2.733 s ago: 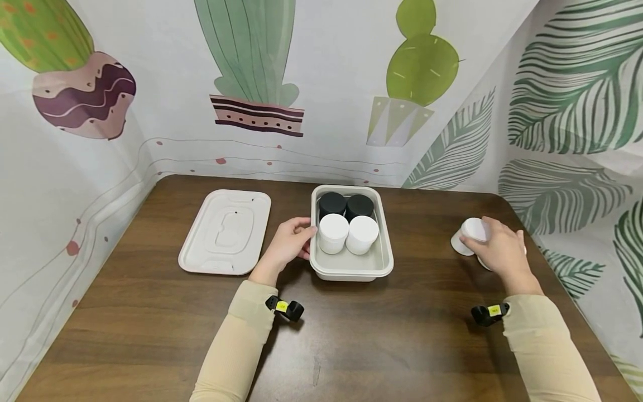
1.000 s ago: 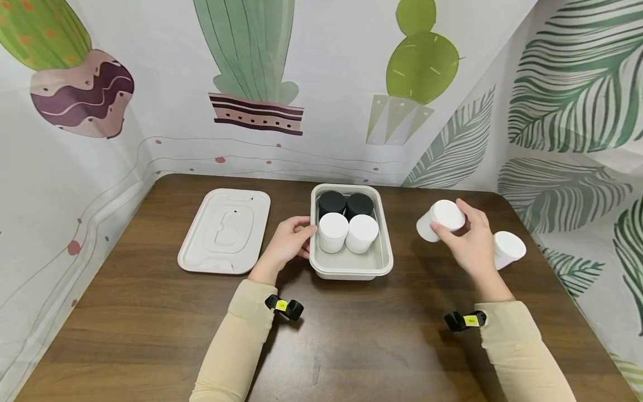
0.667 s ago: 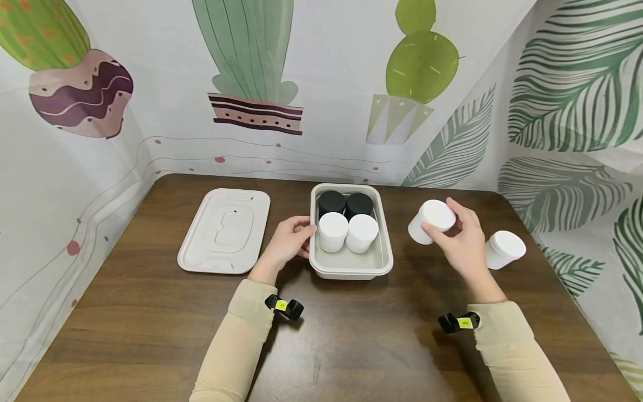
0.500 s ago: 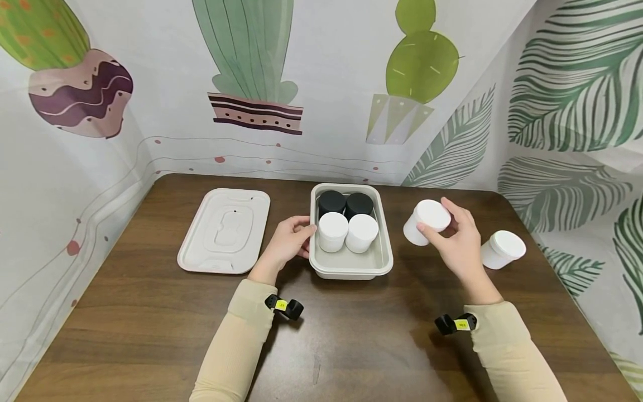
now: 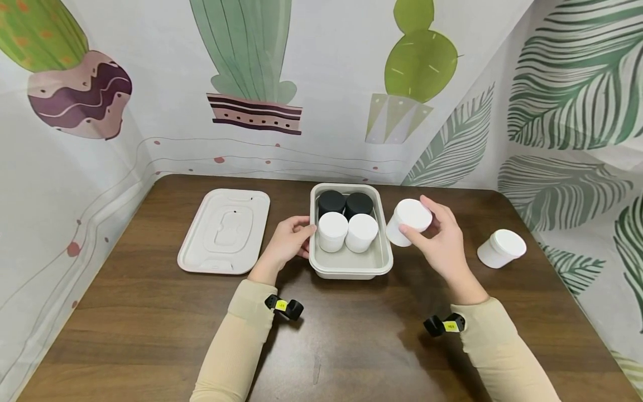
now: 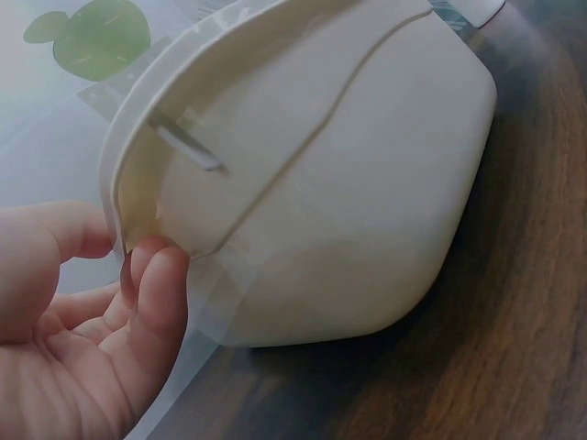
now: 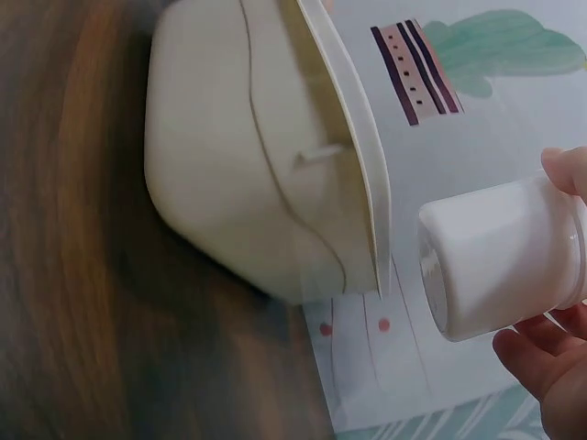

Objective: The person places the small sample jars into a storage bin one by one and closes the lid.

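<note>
My left hand pinches the left rim of a cream plastic box; the left wrist view shows thumb and fingers on either side of the rim. Inside the box are two black-lidded jars at the back and two white jars in front of them. My right hand grips another white jar by its lid, tilted and off the table, just beside the box's right rim. In the right wrist view that white jar hangs apart from the box wall.
One more white jar stands on the table's right side. A white lid lies flat left of the box. The brown table meets a patterned cloth backdrop behind.
My right hand has picked up one of the two white jars on the right and carried it left to the box. My left hand has stayed on the rim.
</note>
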A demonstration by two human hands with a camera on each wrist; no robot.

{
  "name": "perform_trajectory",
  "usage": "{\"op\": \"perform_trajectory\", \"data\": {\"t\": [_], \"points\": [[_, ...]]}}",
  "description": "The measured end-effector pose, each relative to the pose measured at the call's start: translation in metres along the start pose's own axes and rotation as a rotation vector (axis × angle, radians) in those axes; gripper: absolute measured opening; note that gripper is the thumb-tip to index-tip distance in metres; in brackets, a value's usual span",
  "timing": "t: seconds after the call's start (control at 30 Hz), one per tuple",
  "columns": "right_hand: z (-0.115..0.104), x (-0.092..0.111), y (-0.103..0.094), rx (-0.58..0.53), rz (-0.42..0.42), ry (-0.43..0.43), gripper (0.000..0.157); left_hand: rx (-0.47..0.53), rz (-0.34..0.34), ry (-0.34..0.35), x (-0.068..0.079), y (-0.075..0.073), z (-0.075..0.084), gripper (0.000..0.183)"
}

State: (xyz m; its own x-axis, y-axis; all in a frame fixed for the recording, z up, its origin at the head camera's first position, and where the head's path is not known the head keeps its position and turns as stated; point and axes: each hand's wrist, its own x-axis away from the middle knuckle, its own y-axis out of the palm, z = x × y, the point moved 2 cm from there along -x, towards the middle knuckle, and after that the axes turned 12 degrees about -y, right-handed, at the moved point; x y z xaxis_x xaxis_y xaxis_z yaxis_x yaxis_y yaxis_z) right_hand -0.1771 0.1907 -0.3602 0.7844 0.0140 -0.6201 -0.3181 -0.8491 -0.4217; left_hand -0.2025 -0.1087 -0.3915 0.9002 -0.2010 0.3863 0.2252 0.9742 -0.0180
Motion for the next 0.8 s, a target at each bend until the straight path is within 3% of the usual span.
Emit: {"op": "perform_trajectory", "data": {"t": [0.33,0.57,0.8], "points": [[-0.017,0.003,0.019,-0.087,-0.054,-0.030,0.066,-0.002,0.003,-0.001,0.000,0.000,0.001,0.041],[-0.045,0.005,0.032,-0.149,-0.127,-0.067,0.063,-0.002,0.008,-0.008,0.000,0.001,0.001,0.041],[-0.031,0.014,0.053,-0.183,-0.218,-0.063,0.064,-0.013,0.016,-0.007,0.000,0.000,0.000,0.041]]}}
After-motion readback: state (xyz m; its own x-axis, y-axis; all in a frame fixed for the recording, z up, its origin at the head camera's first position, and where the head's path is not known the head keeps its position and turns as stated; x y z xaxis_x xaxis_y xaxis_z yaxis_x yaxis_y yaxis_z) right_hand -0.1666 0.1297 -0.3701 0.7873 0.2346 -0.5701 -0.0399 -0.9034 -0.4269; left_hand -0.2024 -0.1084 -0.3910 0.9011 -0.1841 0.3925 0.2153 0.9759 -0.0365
